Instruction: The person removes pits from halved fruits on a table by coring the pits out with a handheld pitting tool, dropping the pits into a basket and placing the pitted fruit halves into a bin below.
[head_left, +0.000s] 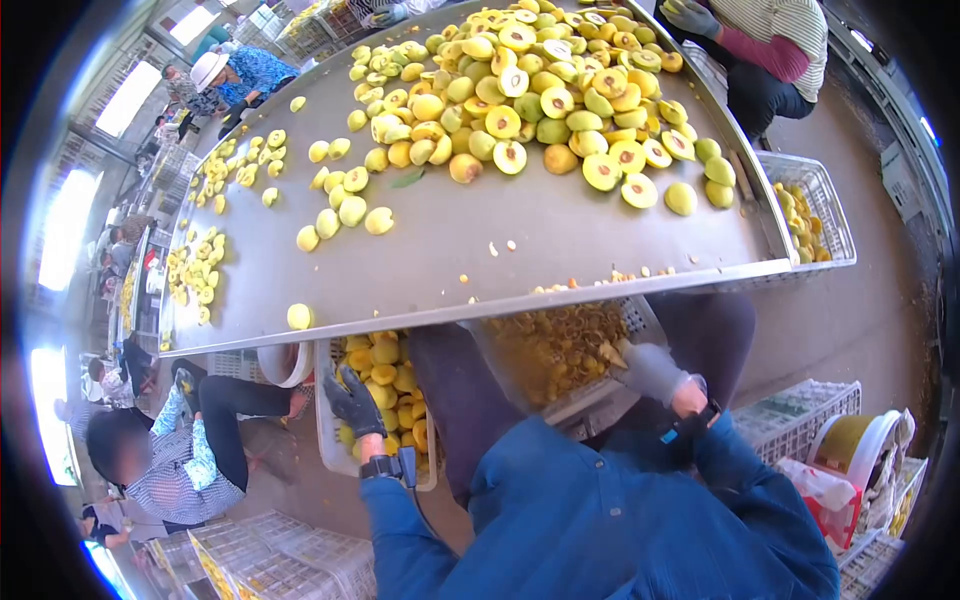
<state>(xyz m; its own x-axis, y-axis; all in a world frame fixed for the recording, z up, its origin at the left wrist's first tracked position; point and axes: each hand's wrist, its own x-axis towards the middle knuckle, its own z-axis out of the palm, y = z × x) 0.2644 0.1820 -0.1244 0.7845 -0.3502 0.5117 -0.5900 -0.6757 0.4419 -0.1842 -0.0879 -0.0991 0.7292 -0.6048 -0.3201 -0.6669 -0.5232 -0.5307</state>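
Note:
My left hand (354, 404), in a dark glove, is open with fingers spread over a white crate (330, 440) of yellow fruit halves (385, 375). Between my knees sits another crate (640, 318) full of brown pits and scraps (560, 345). At its right side is my right hand (648, 372), in a pale grey glove. Its fingers are closed around something small and tan that I cannot make out. Above both crates, a metal table (400, 270) bears a large heap of halved, peach-like yellow-green fruit (510, 120).
The table's raised front edge (480, 314) runs above my knees. A crate of fruit (820, 225) stands at its right end. Stacked crates (800, 420) and a bucket (850, 445) are at my right. Co-workers sit at left (190, 450), far left (240, 80) and far right (770, 50).

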